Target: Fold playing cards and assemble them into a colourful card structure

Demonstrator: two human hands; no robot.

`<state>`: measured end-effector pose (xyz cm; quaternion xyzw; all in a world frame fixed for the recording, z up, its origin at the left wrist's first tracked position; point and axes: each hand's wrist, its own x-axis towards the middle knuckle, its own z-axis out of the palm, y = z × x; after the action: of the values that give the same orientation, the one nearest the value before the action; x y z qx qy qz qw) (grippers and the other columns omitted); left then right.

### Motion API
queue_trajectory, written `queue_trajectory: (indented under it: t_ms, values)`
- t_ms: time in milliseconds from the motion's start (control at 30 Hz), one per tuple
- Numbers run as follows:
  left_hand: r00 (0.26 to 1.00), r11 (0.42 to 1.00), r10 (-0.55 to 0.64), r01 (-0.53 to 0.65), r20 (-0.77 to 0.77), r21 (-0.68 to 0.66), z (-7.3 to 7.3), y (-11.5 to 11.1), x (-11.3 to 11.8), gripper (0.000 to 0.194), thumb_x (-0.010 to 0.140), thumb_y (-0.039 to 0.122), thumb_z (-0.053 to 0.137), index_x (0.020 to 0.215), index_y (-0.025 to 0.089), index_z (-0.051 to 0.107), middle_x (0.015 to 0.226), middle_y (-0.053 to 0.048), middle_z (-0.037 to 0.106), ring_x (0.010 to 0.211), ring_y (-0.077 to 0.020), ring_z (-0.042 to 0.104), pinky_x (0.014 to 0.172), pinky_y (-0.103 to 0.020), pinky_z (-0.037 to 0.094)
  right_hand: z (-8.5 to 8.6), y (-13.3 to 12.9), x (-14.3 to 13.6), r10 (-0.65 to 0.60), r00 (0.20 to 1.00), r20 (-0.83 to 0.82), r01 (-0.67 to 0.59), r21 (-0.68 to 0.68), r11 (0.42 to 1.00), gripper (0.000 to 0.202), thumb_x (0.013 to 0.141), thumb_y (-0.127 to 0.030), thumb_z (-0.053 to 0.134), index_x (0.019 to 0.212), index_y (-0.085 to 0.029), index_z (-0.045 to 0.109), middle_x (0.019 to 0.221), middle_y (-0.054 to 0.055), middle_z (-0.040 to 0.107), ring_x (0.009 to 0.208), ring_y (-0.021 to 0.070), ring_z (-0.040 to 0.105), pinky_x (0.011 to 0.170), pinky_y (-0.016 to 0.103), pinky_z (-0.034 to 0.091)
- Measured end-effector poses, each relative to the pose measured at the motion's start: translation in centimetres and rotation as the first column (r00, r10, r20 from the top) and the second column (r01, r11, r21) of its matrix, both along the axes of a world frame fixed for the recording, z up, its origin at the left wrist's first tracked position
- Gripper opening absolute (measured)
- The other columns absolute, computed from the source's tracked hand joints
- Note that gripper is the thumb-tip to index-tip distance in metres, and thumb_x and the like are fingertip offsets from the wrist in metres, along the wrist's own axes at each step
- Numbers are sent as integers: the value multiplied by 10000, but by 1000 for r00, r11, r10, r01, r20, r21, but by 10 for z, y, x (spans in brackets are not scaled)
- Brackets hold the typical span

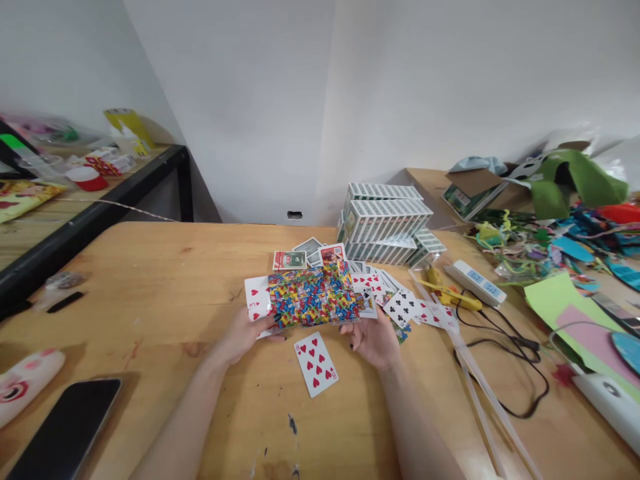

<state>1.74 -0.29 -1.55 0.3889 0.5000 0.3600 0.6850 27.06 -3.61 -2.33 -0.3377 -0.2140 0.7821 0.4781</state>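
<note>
A panel of playing cards [315, 297], largely covered in shiny multicoloured patterned material, is held just above the table. My left hand [243, 337] pinches its lower left corner, beside a white three of hearts that sticks out at that end. At the lower right end, my right hand [373, 339] is turned palm up with bent fingers at the panel's edge; some of its grip is hidden. An eight of hearts [317, 365] lies face up on the table between my hands. Loose playing cards [402, 307] are spread behind and to the right of the panel.
Stacked card boxes [385, 223] stand at the back by the wall. On the right are a yellow glue gun [453, 297], a power strip [476, 283], clear glue sticks [483, 393], black cable and craft scraps. A phone [65, 427] lies at front left.
</note>
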Motion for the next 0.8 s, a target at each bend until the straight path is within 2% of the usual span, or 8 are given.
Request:
queue_trajectory:
  t_ms: [133, 233, 333, 433, 567, 700, 800]
  values:
    - [1000, 1000, -21, 21, -4, 6, -2, 0, 1, 435, 601, 271, 698, 993, 139, 563, 934, -112, 668, 798, -283, 636, 624, -381, 535, -3, 0, -11, 3, 998, 69, -7, 52, 999, 348, 782, -475, 402, 813, -187, 595, 740, 63, 667, 657, 180, 631, 496, 261, 488]
    - [1000, 1000, -27, 27, 6, 14, -2, 0, 1, 428, 604, 269, 698, 986, 145, 552, 975, -110, 656, 797, -273, 636, 630, -379, 538, -3, -3, -16, 41, 994, 104, -49, 78, 996, 364, 781, -484, 400, 811, -177, 593, 715, 75, 663, 683, 198, 629, 538, 299, 498]
    - [1000, 1000, -26, 25, 13, 13, -1, -1, 1, 410, 594, 269, 704, 955, 142, 556, 986, -114, 651, 795, -275, 636, 621, -378, 541, -2, -4, -14, 102, 993, 56, -106, 78, 991, 406, 778, -518, 367, 869, -188, 585, 747, 84, 663, 729, 218, 629, 513, 307, 500]
    - [1000, 1000, 1, -1, 14, -3, 2, -1, 2, 428, 573, 271, 715, 946, 131, 557, 982, -123, 651, 793, -280, 635, 612, -380, 543, -1, -4, -8, 58, 998, -11, -57, 86, 995, 388, 770, -514, 369, 924, -223, 575, 762, 65, 663, 672, 205, 632, 408, 247, 471]
    - [1000, 1000, 27, -27, 5, -9, 7, -1, 5, 476, 554, 277, 718, 975, 126, 555, 989, -119, 648, 795, -277, 636, 620, -391, 542, -3, -5, -5, 6, 999, -35, -4, 62, 998, 383, 761, -515, 400, 893, -215, 598, 703, 61, 662, 599, 178, 627, 371, 208, 457]
    - [1000, 1000, 26, -26, -5, 7, 7, -1, 6, 524, 551, 288, 718, 1019, 118, 554, 964, -120, 656, 806, -282, 632, 620, -390, 540, -6, -6, -10, -63, 998, 11, 62, 17, 998, 418, 727, -569, 456, 791, -185, 609, 573, 56, 644, 492, 154, 602, 330, 178, 417]
    - [1000, 1000, 22, -22, -7, 6, 4, -1, 6, 519, 559, 277, 713, 1030, 128, 554, 941, -107, 665, 804, -273, 634, 628, -390, 540, -9, -3, -12, -137, 987, 87, 134, 35, 990, 339, 707, -512, 543, 752, -179, 585, 573, 43, 648, 462, 151, 601, 296, 166, 375]
